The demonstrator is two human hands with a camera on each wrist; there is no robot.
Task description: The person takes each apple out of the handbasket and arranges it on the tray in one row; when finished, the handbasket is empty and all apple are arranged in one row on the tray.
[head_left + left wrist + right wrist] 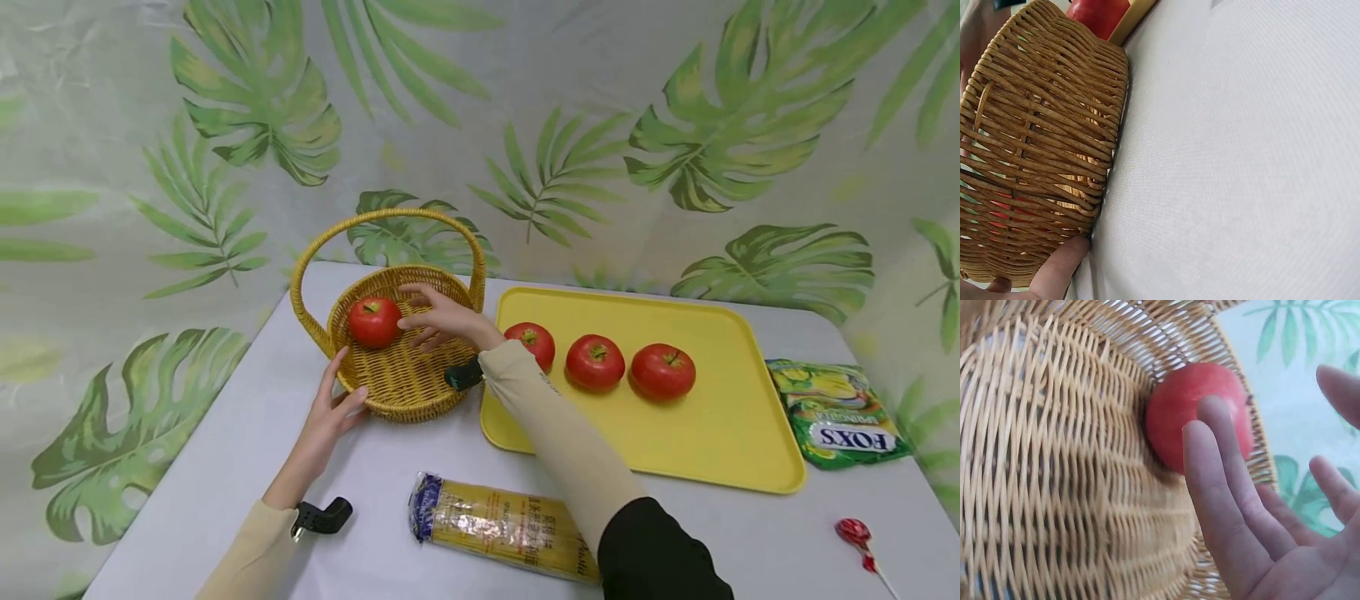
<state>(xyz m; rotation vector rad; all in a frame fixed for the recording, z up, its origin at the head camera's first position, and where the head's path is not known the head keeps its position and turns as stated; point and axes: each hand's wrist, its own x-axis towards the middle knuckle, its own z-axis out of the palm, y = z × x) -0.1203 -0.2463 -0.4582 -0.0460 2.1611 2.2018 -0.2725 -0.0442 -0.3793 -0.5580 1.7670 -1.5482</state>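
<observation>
A yellow-brown wicker basket with a tall arched handle stands at the back left of the table. One red apple lies inside, against the basket's left wall. My right hand is over the basket's inside, fingers extended and apart, just right of the apple and holding nothing. The right wrist view shows those fingers in front of the apple. On the basket's near left side, my left hand touches the outer wall; its thumb presses low on the weave.
Three red apples sit on a yellow tray right of the basket. A pasta packet lies in front. At the right are a green Fox's candy bag and a red lollipop. A leaf-patterned curtain hangs behind.
</observation>
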